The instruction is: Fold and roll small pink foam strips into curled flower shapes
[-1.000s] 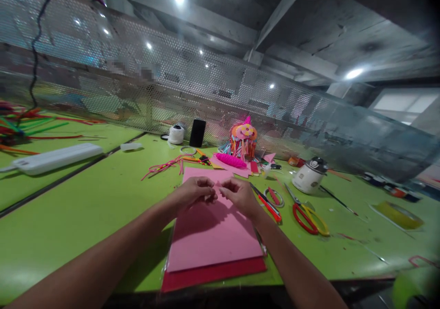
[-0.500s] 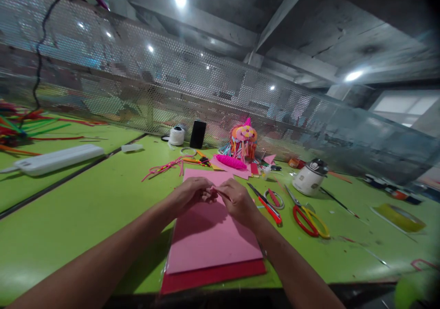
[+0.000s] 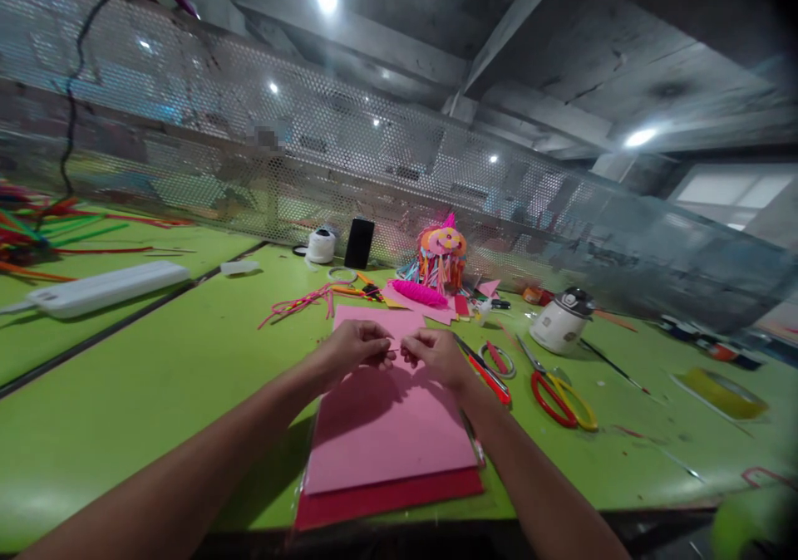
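Observation:
My left hand [image 3: 362, 346] is closed in a pinch above the upper part of a pink paper sheet [image 3: 392, 435]. A thin, small strand seems to show at its fingertips, too small to name. Just to its right, my right hand [image 3: 433, 352] is pinched too, fingertips turned toward the left hand with a narrow gap between them. Whatever it holds is hidden by the fingers. Under the pink sheet a red sheet [image 3: 386, 500] sticks out at the near edge. A red utility knife [image 3: 492, 381] lies beside my right wrist.
Red-and-yellow scissors [image 3: 564, 398], a tape roll [image 3: 499, 361] and a white cup-like pot [image 3: 559, 323] are on the right. Behind the hands stand a fringed paper figure [image 3: 441, 248], a black phone [image 3: 360, 243] and a thread spool [image 3: 321, 247]. A power strip [image 3: 112, 287] lies left.
My hands have moved slightly apart; the fingertips were together half a second ago and now a small gap shows. My right hand has shifted a little to the right.

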{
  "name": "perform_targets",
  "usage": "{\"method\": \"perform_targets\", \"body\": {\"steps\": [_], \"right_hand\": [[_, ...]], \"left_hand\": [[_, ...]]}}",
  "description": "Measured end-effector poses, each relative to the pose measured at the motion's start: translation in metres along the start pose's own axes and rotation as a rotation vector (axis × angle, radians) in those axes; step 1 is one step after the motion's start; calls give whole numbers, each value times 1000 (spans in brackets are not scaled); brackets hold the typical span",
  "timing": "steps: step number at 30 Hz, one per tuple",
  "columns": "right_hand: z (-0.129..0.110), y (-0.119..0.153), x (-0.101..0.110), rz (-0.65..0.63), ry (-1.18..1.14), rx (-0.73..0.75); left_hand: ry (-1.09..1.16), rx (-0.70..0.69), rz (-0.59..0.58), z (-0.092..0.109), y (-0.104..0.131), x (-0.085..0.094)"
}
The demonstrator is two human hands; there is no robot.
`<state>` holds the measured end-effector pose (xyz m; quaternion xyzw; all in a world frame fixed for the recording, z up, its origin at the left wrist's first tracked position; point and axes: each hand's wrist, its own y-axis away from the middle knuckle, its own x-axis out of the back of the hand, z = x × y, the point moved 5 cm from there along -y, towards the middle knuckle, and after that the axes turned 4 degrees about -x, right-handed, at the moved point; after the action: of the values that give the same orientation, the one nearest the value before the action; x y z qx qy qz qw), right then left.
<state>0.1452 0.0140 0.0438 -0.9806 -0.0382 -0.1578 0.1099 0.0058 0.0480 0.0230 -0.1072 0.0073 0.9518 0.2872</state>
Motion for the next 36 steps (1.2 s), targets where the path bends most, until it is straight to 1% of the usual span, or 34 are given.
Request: {"method": "perform_targets", "body": {"steps": [2, 4, 7, 10, 12, 14, 16, 21, 23, 26, 28, 31, 34, 36], "right_hand": [[6, -1, -3, -71, -129, -73], [10, -2, -5, -77, -203, -92], [13, -1, -6, -17, -258, -103], [13, 0, -7, 47, -290, -131], [11, 0, -8, 68, -300, -132], [8, 1, -8, 83, -298, -112], [6, 2, -8, 99, -270, -85], [7, 3, -4, 128, -126, 2], [9, 2, -5, 117, -149, 14], [11, 1, -8, 66, -269, -11], [11, 0, -11, 26, -345, -29], [10, -1, -14, -12, -374, -62], [11, -1, -15, -8, -354, -81], [11, -1, -14, 22, -338, -66]], "left_hand": [[-41, -39, -6, 1, 0, -3], [-83, -89, -18, 2, -1, -6], [-183, -165, -13, 3, -1, -8], [-361, -248, -13, 3, 2, -11], [-412, -284, -24, 4, 4, -13], [-363, -279, -28, 4, 4, -14], [-270, -251, -33, 4, 4, -15], [-97, -223, -37, 7, 4, -19], [-53, -210, -25, 8, 5, -19], [-2, -196, -16, 10, 7, -19], [22, -206, 0, 11, 8, -18], [9, -231, 31, 11, 6, -13], [-24, -250, 34, 9, 3, -10], [-31, -253, 24, 7, 2, -11]]}}
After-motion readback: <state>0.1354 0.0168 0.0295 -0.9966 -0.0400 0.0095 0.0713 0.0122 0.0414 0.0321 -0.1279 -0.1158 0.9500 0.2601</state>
